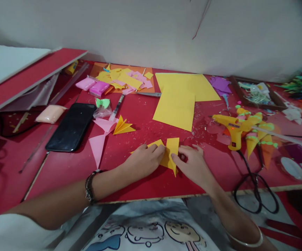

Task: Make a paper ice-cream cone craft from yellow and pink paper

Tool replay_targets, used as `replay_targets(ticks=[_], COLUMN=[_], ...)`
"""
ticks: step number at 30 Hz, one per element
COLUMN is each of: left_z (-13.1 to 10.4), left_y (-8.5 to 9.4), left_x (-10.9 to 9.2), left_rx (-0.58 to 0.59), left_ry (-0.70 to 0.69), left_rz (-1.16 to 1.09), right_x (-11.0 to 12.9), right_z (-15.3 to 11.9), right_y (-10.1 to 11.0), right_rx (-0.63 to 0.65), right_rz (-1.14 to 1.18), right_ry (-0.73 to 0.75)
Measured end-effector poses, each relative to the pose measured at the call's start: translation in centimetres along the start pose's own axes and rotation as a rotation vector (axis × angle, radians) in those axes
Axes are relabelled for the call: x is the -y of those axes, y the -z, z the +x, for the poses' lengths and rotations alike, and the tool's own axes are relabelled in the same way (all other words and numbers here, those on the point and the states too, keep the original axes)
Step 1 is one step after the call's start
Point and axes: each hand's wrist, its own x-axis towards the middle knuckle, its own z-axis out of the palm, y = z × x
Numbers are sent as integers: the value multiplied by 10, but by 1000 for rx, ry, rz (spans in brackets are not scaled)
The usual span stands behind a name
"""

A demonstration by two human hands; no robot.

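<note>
Near the front edge of the red table lies a partly folded piece of yellow paper [172, 148], with creased flaps and a point toward me. My left hand [147, 158] presses on its left part, fingers bent together over the paper. My right hand [192, 164] pinches its right edge between thumb and fingers. To the left rests a folded yellow paper fan shape [123, 126], beside pink paper triangles [97, 148]. Beyond my hands are flat yellow sheets [175, 108], partly overlapping, with the tip of scissors [148, 94] next to them.
A yellow glue gun [236, 129] with a black cord lies at right, by small decorated cones [254, 141]. A black phone [72, 127] is at left. Paper scraps [124, 78] and a brown tray [276, 101] stand along the wall. Boards [35, 76] lean in at far left.
</note>
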Motion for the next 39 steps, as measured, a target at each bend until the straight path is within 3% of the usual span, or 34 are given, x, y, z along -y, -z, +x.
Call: replay_targets(ticks=[15, 27, 30, 35, 39], left_z=[0, 1, 1, 5, 8], left_y=[3, 2, -1, 7, 27], left_x=[0, 0, 2, 10, 18], left_rx=[-2, 33, 27, -3, -111], left_ry=[-10, -21, -22, 41, 221], left_rz=[5, 7, -27, -222, -722], right_x=[-18, -49, -54, -33, -4], right_z=[-25, -45, -46, -30, -8], right_y=[-12, -5, -1, 2, 2], right_rx=[-158, -292, -342, -305, -269], right_rz=[-273, -356, -274, 100, 234], right_ry=[-34, -27, -37, -10, 83])
